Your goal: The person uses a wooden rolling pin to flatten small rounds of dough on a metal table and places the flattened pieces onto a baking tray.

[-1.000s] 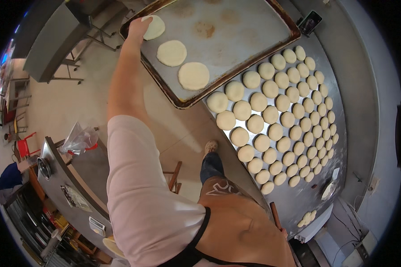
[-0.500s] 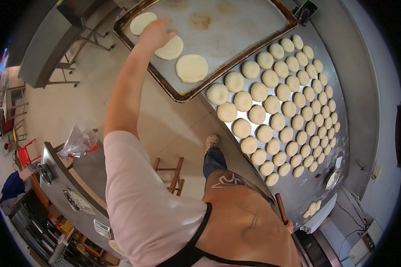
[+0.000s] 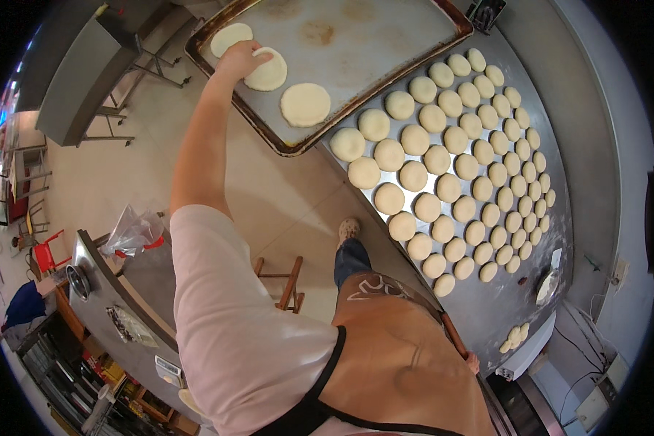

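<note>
My left hand (image 3: 241, 61) reaches over the metal baking tray (image 3: 265, 131), its fingers closed at the edge of a flat round of dough (image 3: 269, 71). Another dough round (image 3: 231, 39) lies beyond that hand, and a third (image 3: 306, 105) rests nearer the tray's corner. Low beside my apron, my right hand (image 3: 473, 363) grips a wooden rolling pin (image 3: 454, 336); most of this hand is hidden. Many thick round dough pieces (image 3: 448, 188) sit in rows on the metal worktop to the right of the tray.
On the worktop (image 3: 479, 320) are a scoop-like item with white powder (image 3: 548, 286) and small dough lumps (image 3: 514, 337). A wooden stool (image 3: 289, 285) stands on the floor. At left, another counter (image 3: 134, 291) holds a metal bowl (image 3: 78, 282) and a plastic bag (image 3: 134, 231).
My left hand has drawn back slightly from between the two far dough rounds and now closes at the middle one's edge. The rolling pin in my right hand has tilted.
</note>
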The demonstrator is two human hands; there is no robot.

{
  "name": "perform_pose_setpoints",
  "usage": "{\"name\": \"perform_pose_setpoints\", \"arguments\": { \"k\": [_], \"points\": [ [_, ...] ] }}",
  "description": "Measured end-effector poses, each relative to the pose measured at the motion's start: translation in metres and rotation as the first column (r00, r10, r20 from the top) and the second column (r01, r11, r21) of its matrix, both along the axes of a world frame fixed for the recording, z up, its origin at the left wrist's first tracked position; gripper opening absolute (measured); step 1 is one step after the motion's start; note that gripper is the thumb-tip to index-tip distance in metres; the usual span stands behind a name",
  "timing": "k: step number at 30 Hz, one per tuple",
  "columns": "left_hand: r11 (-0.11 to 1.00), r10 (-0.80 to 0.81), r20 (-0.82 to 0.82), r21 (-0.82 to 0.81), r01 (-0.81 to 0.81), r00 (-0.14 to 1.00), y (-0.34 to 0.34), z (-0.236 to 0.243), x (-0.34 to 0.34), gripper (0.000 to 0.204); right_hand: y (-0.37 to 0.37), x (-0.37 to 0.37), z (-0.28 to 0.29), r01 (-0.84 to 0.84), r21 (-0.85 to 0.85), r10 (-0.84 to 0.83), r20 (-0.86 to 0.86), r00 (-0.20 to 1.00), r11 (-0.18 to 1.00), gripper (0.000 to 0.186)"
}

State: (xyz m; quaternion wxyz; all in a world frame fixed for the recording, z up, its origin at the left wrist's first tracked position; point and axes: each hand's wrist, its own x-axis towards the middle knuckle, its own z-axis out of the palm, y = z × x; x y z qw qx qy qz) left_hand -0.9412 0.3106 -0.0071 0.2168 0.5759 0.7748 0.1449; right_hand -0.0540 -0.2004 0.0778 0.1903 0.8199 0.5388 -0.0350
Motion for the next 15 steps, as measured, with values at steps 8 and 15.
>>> {"name": "perform_pose_setpoints", "arguments": {
  "k": [8,15],
  "points": [
    [0.972,0.08,-0.438,0.235,0.028,0.895,-0.011,0.024,0.059,0.051,-0.029,0.028,-0.027,0.0,0.076,0.002,-0.017,1.0,0.997,0.031],
    [0.996,0.072,-0.552,-0.008,-0.091,0.831,-0.023,-0.013,0.107,0.085,-0.007,0.022,-0.04,0.245,0.274,-0.192,-0.206,0.96,0.93,0.03]
  ]
}}
